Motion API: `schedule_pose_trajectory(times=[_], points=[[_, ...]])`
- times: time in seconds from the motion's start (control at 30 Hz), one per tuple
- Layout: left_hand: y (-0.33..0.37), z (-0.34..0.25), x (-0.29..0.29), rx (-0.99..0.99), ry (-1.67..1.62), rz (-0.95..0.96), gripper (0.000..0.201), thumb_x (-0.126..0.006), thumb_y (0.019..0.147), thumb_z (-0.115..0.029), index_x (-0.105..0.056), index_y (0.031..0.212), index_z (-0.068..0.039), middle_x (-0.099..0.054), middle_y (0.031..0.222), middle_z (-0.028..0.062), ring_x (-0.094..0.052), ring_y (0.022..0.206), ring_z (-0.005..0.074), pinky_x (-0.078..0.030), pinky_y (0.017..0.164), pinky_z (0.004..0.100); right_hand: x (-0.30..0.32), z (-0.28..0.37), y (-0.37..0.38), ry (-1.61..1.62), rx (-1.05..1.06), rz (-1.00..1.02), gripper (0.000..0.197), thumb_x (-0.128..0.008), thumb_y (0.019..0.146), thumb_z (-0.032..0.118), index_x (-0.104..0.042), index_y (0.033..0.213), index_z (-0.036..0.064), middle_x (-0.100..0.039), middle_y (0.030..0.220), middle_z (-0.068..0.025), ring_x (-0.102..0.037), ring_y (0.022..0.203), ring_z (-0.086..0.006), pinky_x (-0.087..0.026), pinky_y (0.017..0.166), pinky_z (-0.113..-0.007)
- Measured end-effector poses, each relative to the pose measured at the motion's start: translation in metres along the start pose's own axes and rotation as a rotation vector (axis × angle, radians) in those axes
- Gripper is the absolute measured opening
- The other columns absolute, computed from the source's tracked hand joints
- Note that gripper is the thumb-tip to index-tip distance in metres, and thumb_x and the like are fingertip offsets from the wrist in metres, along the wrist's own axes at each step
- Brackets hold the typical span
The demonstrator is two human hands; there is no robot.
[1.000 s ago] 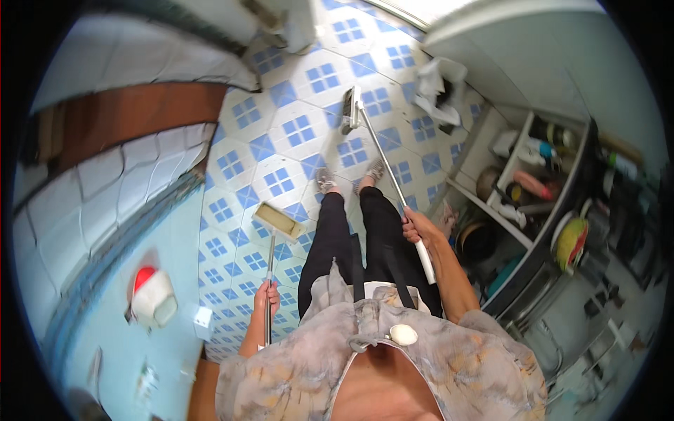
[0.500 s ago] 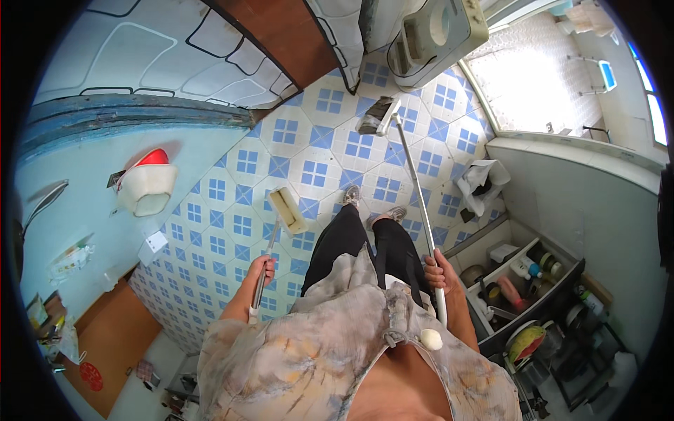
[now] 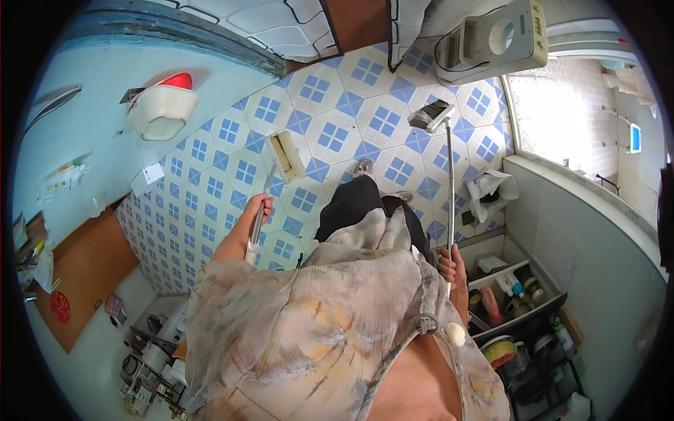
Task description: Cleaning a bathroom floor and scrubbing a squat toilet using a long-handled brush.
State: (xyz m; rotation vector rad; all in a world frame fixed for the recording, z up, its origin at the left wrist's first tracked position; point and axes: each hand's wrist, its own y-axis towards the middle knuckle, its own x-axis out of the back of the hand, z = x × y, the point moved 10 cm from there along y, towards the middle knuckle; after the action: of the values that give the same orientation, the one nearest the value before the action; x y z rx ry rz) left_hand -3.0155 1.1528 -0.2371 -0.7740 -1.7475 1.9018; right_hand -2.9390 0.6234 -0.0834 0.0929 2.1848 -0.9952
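Note:
My left hand (image 3: 260, 208) is closed round the metal handle of a long-handled dustpan (image 3: 286, 156). The cream pan is at the floor, left of my feet, with its hollow side showing. My right hand (image 3: 452, 268) grips the white pole of a broom (image 3: 449, 189). Its dark-bristled head (image 3: 431, 116) is out on the tiles at the far right, near the foot of a beige appliance. Pan and bristles are well apart. Whether the broom head touches the floor I cannot tell.
A blue-and-white tiled floor (image 3: 337, 133) spreads ahead. The beige appliance (image 3: 491, 45) stands at the far right by a doorway. A bin with a white bag (image 3: 491, 193) and a shelf rack (image 3: 523, 291) with bottles line the right. Basins (image 3: 163, 112) hang on the left wall.
The view has shifted as my body moved and turned. The broom head has swung out to the right, and its pole now stands more upright in view. Both hands keep their holds.

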Motion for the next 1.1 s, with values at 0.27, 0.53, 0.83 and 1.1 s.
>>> schedule_pose_trajectory(times=[0.27,0.53,0.83,1.1], points=[[-0.003,-0.024,-0.031,-0.024,0.029,0.007,0.020,-0.048,0.091,-0.021,-0.047,0.098,-0.002,-0.048,0.059,-0.0041,-0.047,0.046,0.0041,-0.036,0.037,0.0175,0.008,0.006,-0.007,0.031,0.066,-0.007,0.045,-0.031,0.098,0.045,-0.048,0.083,0.0050,-0.034,0.055,0.0019,-0.032,0.042,-0.0093,-0.033,0.032,-0.024],[0.015,-0.026,-0.054,0.027,0.129,0.102,0.019,-0.051,0.088,-0.022,-0.051,0.091,-0.004,-0.045,0.054,-0.0058,-0.042,0.042,0.0052,-0.033,0.035,0.0185,0.012,0.005,-0.011,0.076,0.102,-0.054,0.042,-0.038,0.096,0.045,-0.046,0.078,0.0079,-0.033,0.052,0.0036,-0.030,0.040,-0.0067,-0.030,0.029,-0.021],[0.017,-0.024,-0.091,0.092,0.243,0.078,0.022,-0.053,0.087,-0.025,-0.051,0.091,-0.004,-0.044,0.056,-0.0069,-0.041,0.042,0.0047,-0.033,0.035,0.0184,0.000,-0.005,-0.037,-0.084,0.229,-0.082,0.042,-0.036,0.097,0.045,-0.046,0.077,0.0093,-0.029,0.051,0.0058,-0.025,0.037,-0.0030,-0.024,0.027,-0.017],[0.028,-0.025,-0.096,0.076,0.304,0.050,0.022,-0.052,0.088,-0.025,-0.048,0.095,-0.004,-0.043,0.056,-0.0052,-0.040,0.044,0.0061,-0.032,0.036,0.0195,0.007,-0.013,-0.049,-0.050,0.249,-0.017,0.043,-0.034,0.097,0.046,-0.045,0.078,0.0092,-0.028,0.051,0.0055,-0.026,0.038,-0.0032,-0.025,0.027,-0.017]])
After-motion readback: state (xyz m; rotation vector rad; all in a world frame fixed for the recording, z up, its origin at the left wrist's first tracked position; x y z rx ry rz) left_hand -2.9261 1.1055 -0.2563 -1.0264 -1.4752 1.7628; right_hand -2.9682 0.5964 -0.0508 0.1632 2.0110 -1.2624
